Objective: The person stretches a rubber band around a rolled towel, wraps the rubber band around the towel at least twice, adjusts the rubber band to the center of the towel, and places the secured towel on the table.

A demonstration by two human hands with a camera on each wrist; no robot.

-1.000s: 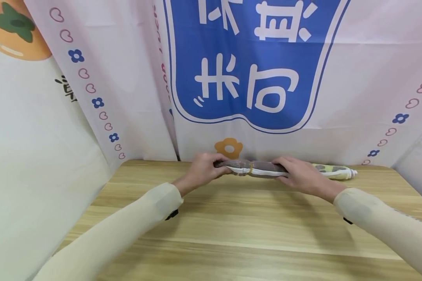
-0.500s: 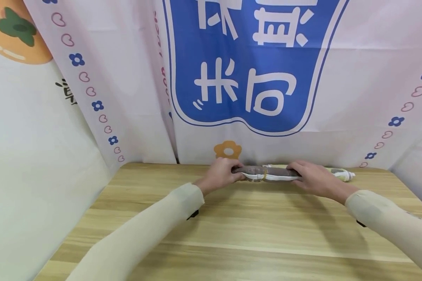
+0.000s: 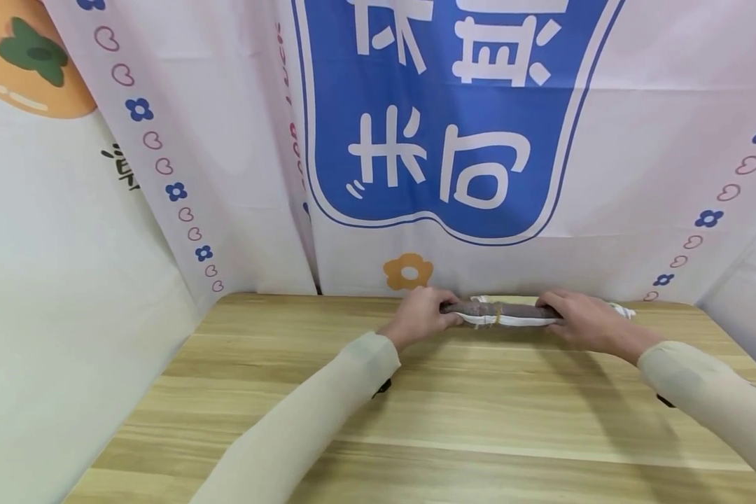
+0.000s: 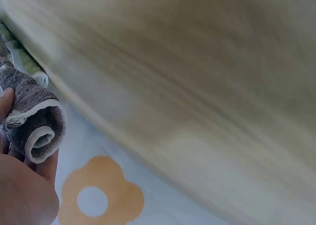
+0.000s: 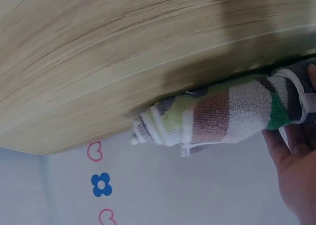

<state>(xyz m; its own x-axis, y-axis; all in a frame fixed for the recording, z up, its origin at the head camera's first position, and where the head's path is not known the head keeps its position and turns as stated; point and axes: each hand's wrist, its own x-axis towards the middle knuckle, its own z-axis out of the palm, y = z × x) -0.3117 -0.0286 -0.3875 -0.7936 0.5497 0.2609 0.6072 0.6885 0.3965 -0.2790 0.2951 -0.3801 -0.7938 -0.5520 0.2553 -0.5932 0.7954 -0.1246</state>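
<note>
Both hands hold a rolled brown towel [image 3: 519,311] with a white edge, lying crosswise at the table's back edge. A yellowish band [image 3: 498,313] circles its middle. My left hand [image 3: 418,316] grips its left end; in the left wrist view the coiled end [image 4: 42,131] sticks out past the fingers. My right hand [image 3: 582,320] grips the right part, its fingers over the top. Right behind lies a patterned, rolled towel [image 5: 212,116] with green, brown and white patches, mostly hidden in the head view. Whether the two rolls touch, I cannot tell.
The wooden table [image 3: 378,420] spreads out in front of the arms. A white printed cloth [image 3: 246,175] hangs directly behind its back edge, and more white cloth [image 3: 50,294] stands along the left side.
Both hands have shifted to the right with the brown towel, the left hand farthest. The brown roll now lies in front of more of the patterned towel. The head view has tilted slightly.
</note>
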